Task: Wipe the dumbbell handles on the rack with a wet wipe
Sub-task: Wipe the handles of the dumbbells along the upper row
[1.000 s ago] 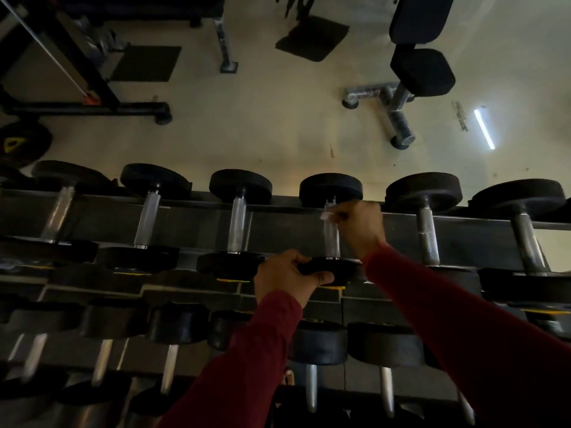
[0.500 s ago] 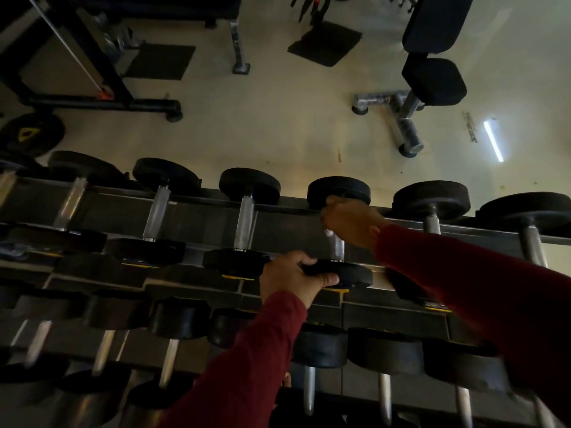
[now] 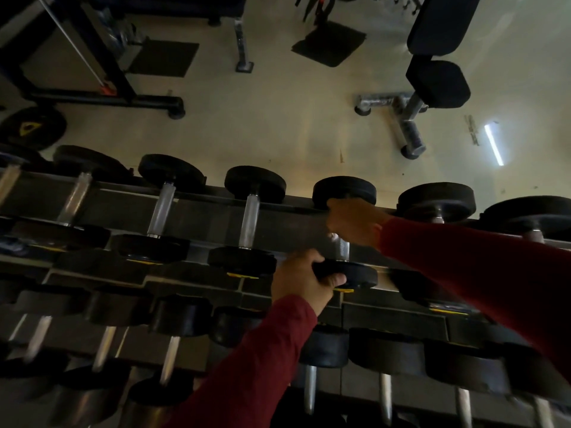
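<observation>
A dark rack (image 3: 200,217) holds rows of black dumbbells with chrome handles. My left hand (image 3: 304,281) grips the near head (image 3: 355,274) of one top-row dumbbell. My right hand (image 3: 355,222) is closed around the far end of that dumbbell's knurled handle (image 3: 341,250), just below its far head (image 3: 344,189). A small pale bit of wet wipe (image 3: 332,236) peeks out under the right hand; the rest of it is hidden. Both sleeves are dark red.
More dumbbells sit left (image 3: 250,220) and right (image 3: 435,202) on the top row, and others on the lower row (image 3: 173,329). Beyond the rack lies pale floor with a bench (image 3: 435,78), a dark machine frame (image 3: 102,72) and a weight plate (image 3: 31,128).
My right hand slid up the handle from its middle to the far end near the head. The left hand kept its grip on the near head. The camera view shifted slightly.
</observation>
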`<state>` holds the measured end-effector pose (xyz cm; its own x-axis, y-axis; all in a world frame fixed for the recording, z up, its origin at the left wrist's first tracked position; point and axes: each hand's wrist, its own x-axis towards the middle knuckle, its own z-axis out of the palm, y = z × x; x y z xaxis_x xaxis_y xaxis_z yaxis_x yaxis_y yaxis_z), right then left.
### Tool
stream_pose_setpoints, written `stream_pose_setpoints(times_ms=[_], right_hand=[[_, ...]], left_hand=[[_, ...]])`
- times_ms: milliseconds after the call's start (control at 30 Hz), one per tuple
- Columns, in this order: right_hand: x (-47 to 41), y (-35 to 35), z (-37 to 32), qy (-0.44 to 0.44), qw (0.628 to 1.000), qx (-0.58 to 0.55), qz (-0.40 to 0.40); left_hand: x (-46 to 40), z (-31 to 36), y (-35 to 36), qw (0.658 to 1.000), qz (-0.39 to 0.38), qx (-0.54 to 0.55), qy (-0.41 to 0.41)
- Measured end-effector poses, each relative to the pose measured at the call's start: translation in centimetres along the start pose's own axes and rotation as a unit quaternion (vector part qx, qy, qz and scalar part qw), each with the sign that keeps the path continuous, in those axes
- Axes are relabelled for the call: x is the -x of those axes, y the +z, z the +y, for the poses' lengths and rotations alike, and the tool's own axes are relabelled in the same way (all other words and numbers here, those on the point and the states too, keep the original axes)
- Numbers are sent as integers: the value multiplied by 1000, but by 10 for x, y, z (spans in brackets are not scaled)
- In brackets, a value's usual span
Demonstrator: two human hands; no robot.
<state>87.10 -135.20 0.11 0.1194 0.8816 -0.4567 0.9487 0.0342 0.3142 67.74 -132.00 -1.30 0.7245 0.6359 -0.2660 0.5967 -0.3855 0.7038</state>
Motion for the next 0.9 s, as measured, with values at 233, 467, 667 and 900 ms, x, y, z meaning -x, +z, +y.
stream_pose_setpoints(times_ms=[233, 467, 667, 900], right_hand=[[40, 20, 7, 141, 887, -422, 122], [38, 49, -8, 385, 616, -653, 215], [37, 51, -9, 430, 427, -774, 183], [26, 45, -12, 442, 456, -748, 193]], left_hand=[[-2, 26, 27, 964, -191, -142, 121], [-8, 50, 48, 983, -81, -165, 0], [-22, 20, 36, 990, -137, 9, -15], [-30, 5, 27, 976, -179, 120, -25]])
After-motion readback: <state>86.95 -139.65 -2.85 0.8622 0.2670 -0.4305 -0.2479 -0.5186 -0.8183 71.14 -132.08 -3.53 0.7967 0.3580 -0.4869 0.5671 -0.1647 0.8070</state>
